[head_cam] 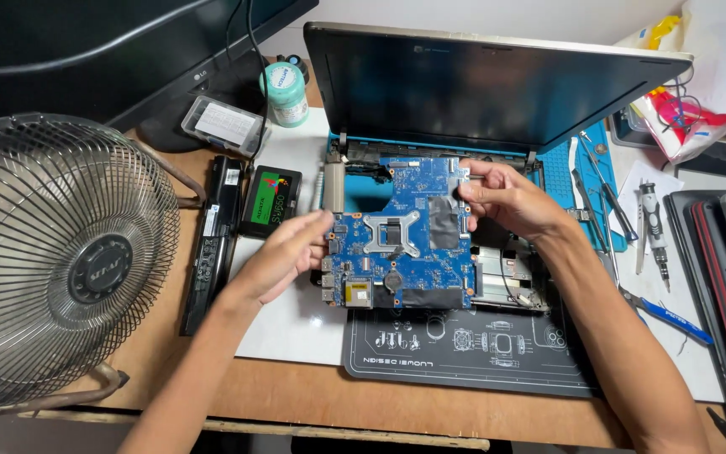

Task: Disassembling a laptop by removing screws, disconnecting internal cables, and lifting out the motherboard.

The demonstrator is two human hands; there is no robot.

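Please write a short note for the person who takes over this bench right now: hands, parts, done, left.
Left hand: grip on the left edge of the blue motherboard.
Right hand: grip on its upper right corner.
The board is held over the open laptop base, screen upright behind.
Done: board appears free of the base.
Left: not set down anywhere yet.
Screwdrivers lie to the right, solid-state drive to the left.

Fan cut off at left edge; motherboard hides laptop base interior.

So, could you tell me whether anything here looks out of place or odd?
Yes: the blue circuit board is out of the opened laptop, held above it by the left hand and right hand.
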